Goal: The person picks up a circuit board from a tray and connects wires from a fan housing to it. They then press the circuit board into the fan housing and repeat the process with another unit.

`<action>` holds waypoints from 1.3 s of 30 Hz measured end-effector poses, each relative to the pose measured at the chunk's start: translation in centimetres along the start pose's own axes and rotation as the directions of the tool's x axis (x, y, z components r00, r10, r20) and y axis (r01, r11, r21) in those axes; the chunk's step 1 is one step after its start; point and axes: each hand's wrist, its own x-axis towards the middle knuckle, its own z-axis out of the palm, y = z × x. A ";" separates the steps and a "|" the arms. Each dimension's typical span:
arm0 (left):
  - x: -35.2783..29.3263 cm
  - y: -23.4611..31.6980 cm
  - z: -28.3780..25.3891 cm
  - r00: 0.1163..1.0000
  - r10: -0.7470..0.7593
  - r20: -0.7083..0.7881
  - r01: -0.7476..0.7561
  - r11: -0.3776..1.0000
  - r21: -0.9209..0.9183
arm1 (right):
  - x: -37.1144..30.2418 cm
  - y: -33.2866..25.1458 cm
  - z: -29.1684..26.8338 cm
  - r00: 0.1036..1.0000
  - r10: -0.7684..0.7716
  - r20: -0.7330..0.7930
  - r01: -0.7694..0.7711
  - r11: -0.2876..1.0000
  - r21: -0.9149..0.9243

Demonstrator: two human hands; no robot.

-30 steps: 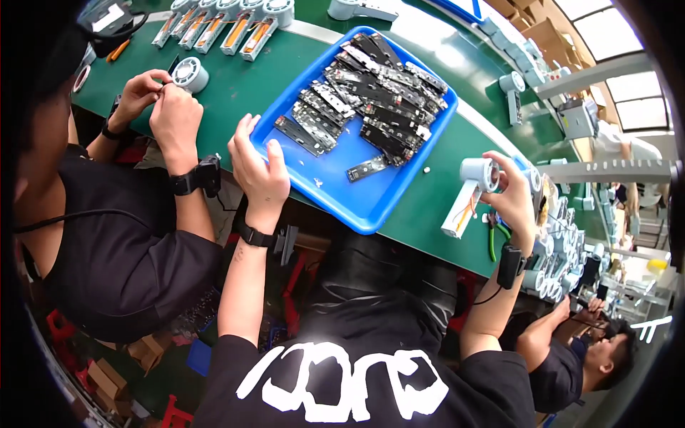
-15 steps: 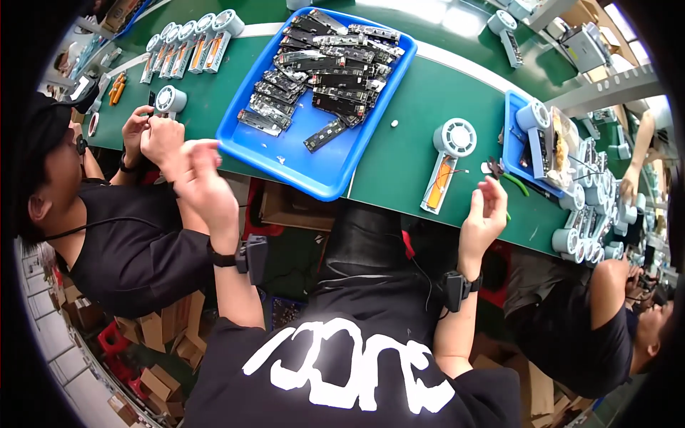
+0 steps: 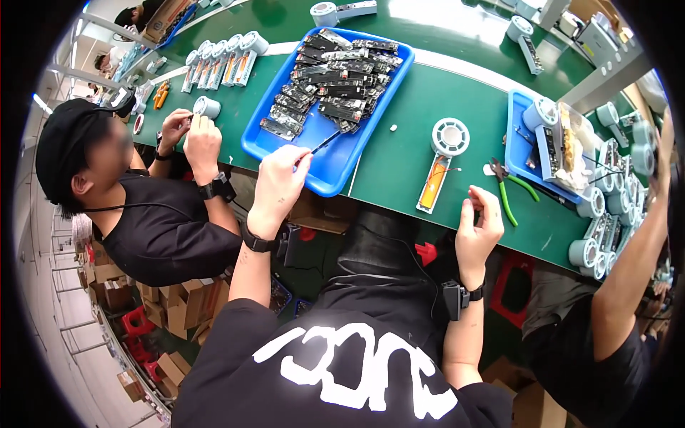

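My left hand (image 3: pixel 280 187) reaches over the near edge of the blue tray (image 3: pixel 258 143). Its thumb and fingers pinch one end of a narrow black circuit board (image 3: pixel 326 141), which points up and to the right. Many similar boards (image 3: pixel 342 78) lie piled in the tray beyond it. My right hand (image 3: pixel 481 227) hovers at the table's front edge, fingers loosely bent and holding nothing. Just left of it lies a light blue handheld fan (image 3: pixel 450 137), its handle uncovered to show an orange battery (image 3: pixel 432 187) and thin wires.
Green-handled cutters (image 3: pixel 508 189) lie right of the fan. A smaller blue tray (image 3: pixel 515 146) with parts stands further right, beside several stacked fans (image 3: pixel 598 203). A co-worker (image 3: pixel 150 192) sits at left, another (image 3: pixel 606 321) at right. More fans (image 3: pixel 228 60) line the table's far left.
My left hand has moved right and down to the tray and taken hold of the loose circuit board's end. My right hand has lowered slightly. The view has shifted.
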 end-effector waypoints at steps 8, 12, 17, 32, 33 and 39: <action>-4.1 5.5 1.4 0.901 -0.294 0.319 0.430 0.708 -0.560 | -1.8 -3.3 -0.8 0.994 0.059 0.091 -0.084 0.950 0.301; -4.4 7.6 3.7 0.808 -0.123 0.577 0.564 0.446 -0.695 | -1.3 -5.7 0.0 0.907 0.293 0.304 -0.410 0.781 0.471; -3.6 7.5 5.8 0.796 -0.032 0.604 0.592 0.249 -0.766 | -1.1 -4.5 -0.4 0.778 0.419 0.469 -0.617 0.652 0.440; -2.8 2.3 -6.3 0.932 -0.343 -0.115 -0.217 -0.277 -0.936 | -9.1 -5.4 -1.6 0.694 0.453 0.559 -0.714 0.529 0.458; -1.5 2.2 -6.4 0.954 -0.283 -0.102 -0.191 -0.305 -0.933 | -9.0 -5.3 -1.6 0.697 0.427 0.576 -0.709 0.534 0.461; -6.6 4.5 6.2 0.896 0.426 0.128 0.082 0.125 -0.989 | -8.1 -6.6 -1.1 0.735 0.382 0.560 -0.678 0.442 0.588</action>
